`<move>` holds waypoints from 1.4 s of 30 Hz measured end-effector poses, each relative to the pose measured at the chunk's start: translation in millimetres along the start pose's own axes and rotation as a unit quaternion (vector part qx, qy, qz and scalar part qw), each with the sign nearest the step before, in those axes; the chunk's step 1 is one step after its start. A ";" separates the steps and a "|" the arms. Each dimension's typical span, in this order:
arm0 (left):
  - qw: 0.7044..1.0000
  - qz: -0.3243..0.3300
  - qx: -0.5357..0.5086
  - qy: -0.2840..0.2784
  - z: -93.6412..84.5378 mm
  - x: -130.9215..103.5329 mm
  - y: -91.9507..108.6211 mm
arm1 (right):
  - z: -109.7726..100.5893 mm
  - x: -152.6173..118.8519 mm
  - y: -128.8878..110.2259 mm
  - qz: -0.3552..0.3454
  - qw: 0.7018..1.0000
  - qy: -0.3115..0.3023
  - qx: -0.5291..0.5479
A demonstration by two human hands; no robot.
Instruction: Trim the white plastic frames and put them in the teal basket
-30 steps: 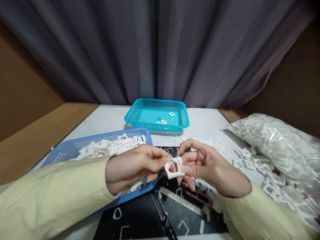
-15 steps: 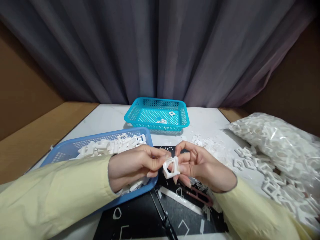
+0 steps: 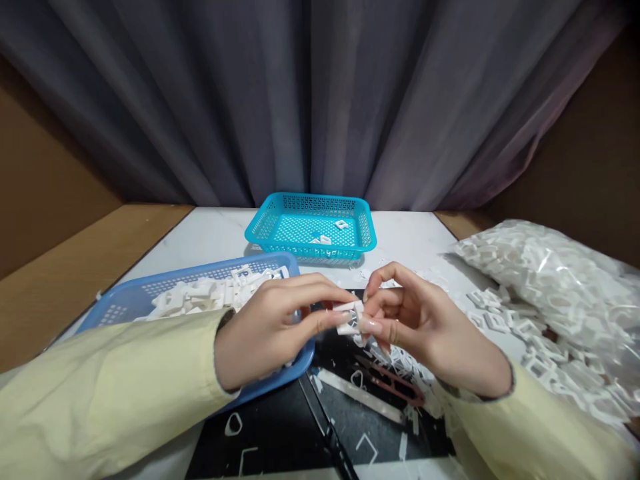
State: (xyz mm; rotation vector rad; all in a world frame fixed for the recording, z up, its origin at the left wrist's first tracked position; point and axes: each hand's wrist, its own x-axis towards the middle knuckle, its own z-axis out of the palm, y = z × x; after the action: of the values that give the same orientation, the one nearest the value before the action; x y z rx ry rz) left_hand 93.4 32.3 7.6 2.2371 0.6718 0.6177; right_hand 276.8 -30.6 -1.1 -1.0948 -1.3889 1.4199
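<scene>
The left hand (image 3: 277, 323) and right hand (image 3: 430, 330) pinch one small white plastic frame (image 3: 358, 308) between them, raised over the far part of the black mat (image 3: 280, 427). The frame sits right at the fingertips: the left thumb presses its near left side, with the left fingers reaching over its far left edge. The right thumb lies on its right end; the right index finger arches close to the far right corner, though whether it touches is unclear. Both grips are narrow, opened only about as far as the piece requires.

On the mat, black tweezers (image 3: 333, 437) cross the near edge, beside a pale flat strip (image 3: 363, 398) and a reddish-brown tool (image 3: 419, 399). A blue basket (image 3: 170, 275) of white parts overlaps the mat's far left corner. A turquoise basket (image 3: 310, 252) stands near the bench's (image 3: 215, 233) far edge; a clear bag (image 3: 555, 280) of white frames lies along the right edge.
</scene>
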 end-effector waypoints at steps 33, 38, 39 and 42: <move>0.898 -0.196 -0.385 -0.084 0.7 -0.4 -10.9 | -1.3 18.5 27.8 -0.003 0.973 -0.100 0.209; 0.907 -0.185 -0.370 -0.076 -1.1 -1.3 -6.4 | 2.7 14.2 26.9 -0.005 0.975 -0.080 0.208; 0.909 -0.183 -0.369 -0.068 -1.3 -1.1 -5.1 | 3.2 13.2 25.8 -0.005 0.976 -0.071 0.204; 0.924 -0.162 -0.347 -0.018 -1.5 0.1 -2.3 | 4.1 11.1 20.0 -0.004 0.983 -0.029 0.181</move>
State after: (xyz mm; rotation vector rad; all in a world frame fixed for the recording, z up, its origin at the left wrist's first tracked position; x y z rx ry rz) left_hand 92.0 34.5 6.9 1.4392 0.6553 0.5359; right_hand 270.1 -21.5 -21.4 -0.8176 -1.1141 1.6318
